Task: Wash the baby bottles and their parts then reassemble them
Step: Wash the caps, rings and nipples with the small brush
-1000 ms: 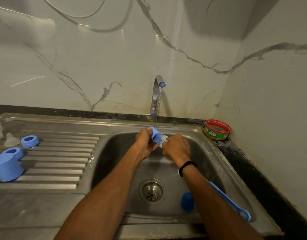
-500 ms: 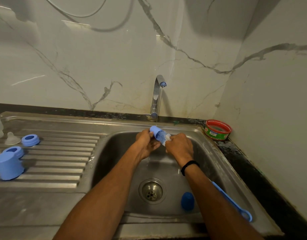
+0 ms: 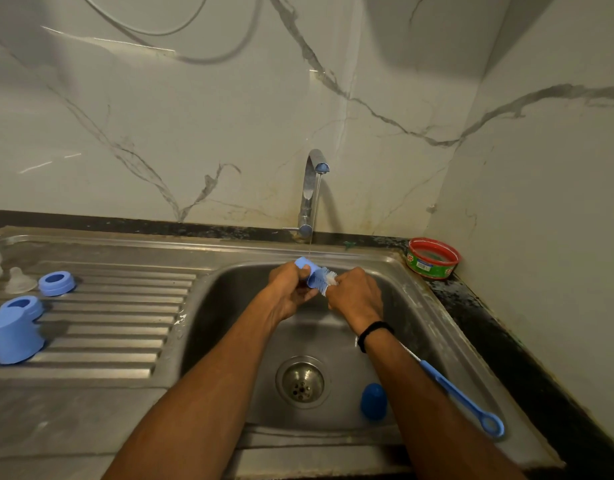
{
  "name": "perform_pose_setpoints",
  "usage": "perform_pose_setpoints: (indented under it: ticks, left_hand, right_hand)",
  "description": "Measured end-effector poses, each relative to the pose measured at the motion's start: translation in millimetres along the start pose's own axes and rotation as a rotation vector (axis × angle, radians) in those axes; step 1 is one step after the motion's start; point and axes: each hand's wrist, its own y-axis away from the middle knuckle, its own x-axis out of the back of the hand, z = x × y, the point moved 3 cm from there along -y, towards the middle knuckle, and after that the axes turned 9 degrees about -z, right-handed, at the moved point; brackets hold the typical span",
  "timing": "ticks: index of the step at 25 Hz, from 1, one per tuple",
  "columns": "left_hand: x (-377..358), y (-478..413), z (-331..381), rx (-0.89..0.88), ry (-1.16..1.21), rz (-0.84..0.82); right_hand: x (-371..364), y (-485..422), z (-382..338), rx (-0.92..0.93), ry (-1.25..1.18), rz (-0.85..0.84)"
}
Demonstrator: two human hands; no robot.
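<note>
**Q:** Where was the piece we were washing?

**A:** Under the thin stream from the curved chrome tap [image 3: 310, 188], over the back of the stainless steel sink [image 3: 229, 306]. Our left hand [image 3: 288, 289] gripped the small pale-blue plastic bottle cap [image 3: 306, 271], fingers curled round it and its open end turned rightward.

**Q:** And the other hand?

**A:** Our right hand [image 3: 355, 294] was closed round the long blue-handled bottle brush [image 3: 461, 398], close behind its head. The blue-and-white bristles [image 3: 325, 277] sat at the cap's mouth; how deep they went, we could not tell. The handle ran back under the forearm to its ring end over the basin's right side.

**Q:** How did we judge it best done?

**A:** With short twists, we thought, and the bristles pushed right to the closed end. The cap's mouth should be tipped so the water ran out. It also needed a firm hold, since wet plastic looked likely to slip.

**Q:** What else waited?

**A:** A darker blue domed cap [image 3: 373, 401] lay just right of the drain. Blue plastic screw rings [image 3: 56, 283], a clear silicone teat [image 3: 19, 280] and a larger pale-blue plastic cup [image 3: 12, 336] sat on the ribbed drainboard, well apart from our hands.
</note>
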Motion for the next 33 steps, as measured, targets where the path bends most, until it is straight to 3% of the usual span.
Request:
perform_pose_setpoints:
  ticks: [16, 33]
  left_hand:
    - [-2, 1, 5, -0.013, 0.055, -0.051]
    - [-7, -3, 3, -0.037, -0.061, -0.059]
  right_hand:
    - [2, 6, -4, 0.047, 0.041, 0.072]
    - [4, 5, -2, 0.030, 0.030, 0.072]
